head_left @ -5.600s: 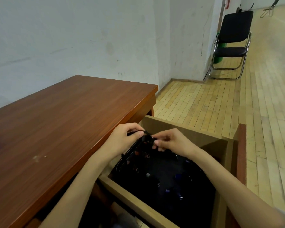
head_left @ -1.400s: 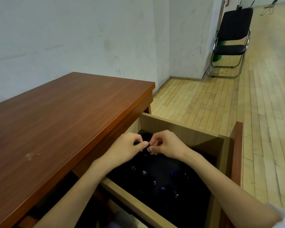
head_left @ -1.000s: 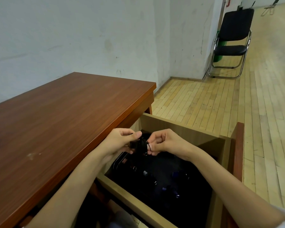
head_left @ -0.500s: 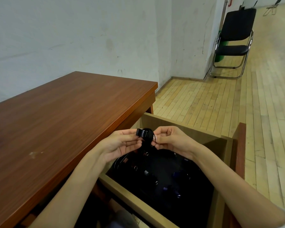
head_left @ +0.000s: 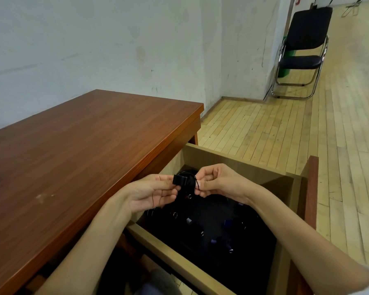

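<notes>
Both my hands are raised over an open wooden drawer (head_left: 226, 159) beside a brown desk. My left hand (head_left: 152, 193), palm up, holds a small black clip-like piece (head_left: 180, 179) between thumb and fingertips. My right hand (head_left: 218, 180) pinches a thin black cord (head_left: 196, 185) that runs from that piece. A black bundle (head_left: 188, 180) sits between the two hands, partly hidden by fingers. The drawer holds a dark tray (head_left: 211, 228) with several small shiny parts.
The brown desk top (head_left: 73, 158) stretches to the left against a white wall. A black folding chair (head_left: 303, 52) stands far back on the pale wooden floor (head_left: 275, 128). The drawer's red-brown front panel (head_left: 311, 188) stands at the right.
Both hands have risen out of the drawer with the black piece and cord. My left hand has turned palm up. The view shifted slightly.
</notes>
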The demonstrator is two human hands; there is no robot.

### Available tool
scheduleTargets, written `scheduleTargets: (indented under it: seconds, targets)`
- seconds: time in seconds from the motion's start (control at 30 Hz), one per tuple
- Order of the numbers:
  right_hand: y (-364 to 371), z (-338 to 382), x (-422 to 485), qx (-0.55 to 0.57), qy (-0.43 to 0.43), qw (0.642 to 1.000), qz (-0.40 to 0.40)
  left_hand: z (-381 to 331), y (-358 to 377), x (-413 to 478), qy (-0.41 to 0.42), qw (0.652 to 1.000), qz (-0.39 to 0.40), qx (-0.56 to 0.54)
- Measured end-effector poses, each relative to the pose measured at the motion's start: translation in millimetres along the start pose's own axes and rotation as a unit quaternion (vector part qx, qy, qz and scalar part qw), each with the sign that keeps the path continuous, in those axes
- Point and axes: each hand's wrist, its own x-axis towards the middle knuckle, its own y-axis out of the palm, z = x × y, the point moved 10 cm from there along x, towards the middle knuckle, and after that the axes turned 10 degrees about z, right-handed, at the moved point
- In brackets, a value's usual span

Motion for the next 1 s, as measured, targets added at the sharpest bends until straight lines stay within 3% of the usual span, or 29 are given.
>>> scheduleTargets:
  seconds: [0.07, 0.23, 0.37, 0.47, 0.6, 0.67, 0.73, 0.8, 0.83, 0.93, 1.0]
  targets:
    - [3, -1, 0, 0.01, 0.001, 1.0, 0.017, 1, 3, 1, -0.002, 1.0, 0.019, 0.017]
    - [13, 5, 0, 0.075, -0.015, 0.995, 0.06, -3, 31, 1, 0.018, 0.988, 0.152, 0.028]
    - [9, 5, 1, 0.096, -0.029, 0.994, 0.045, -5, 34, 4, 0.039, 0.986, 0.152, -0.054]
    - [4, 3, 2, 0.122, -0.031, 0.992, 0.029, -10, 30, 6, 0.064, 0.991, 0.091, -0.075]
    - [0, -3, 3, 0.184, -0.016, 0.983, 0.004, -31, 19, 4, 0.153, 0.986, -0.05, 0.032]
    - [-1, -8, 4, 0.198, -0.003, 0.98, -0.007, -49, 11, -8, 0.221, 0.945, -0.159, 0.182]
    - [-3, -14, 6, 0.191, 0.013, 0.981, -0.015, -61, 12, -19, 0.265, 0.87, -0.248, 0.333]
    - [-5, -19, 6, 0.184, 0.027, 0.982, -0.025, -60, 16, -21, 0.267, 0.834, -0.279, 0.395]
    - [-6, -21, 6, 0.181, 0.033, 0.982, -0.03, -57, 15, -19, 0.257, 0.843, -0.274, 0.385]
    - [-9, -26, 5, 0.189, 0.045, 0.98, -0.035, -47, 10, -13, 0.208, 0.923, -0.206, 0.248]
    - [-8, -27, 6, 0.204, 0.049, 0.977, -0.033, -44, 9, -13, 0.176, 0.958, -0.161, 0.16]
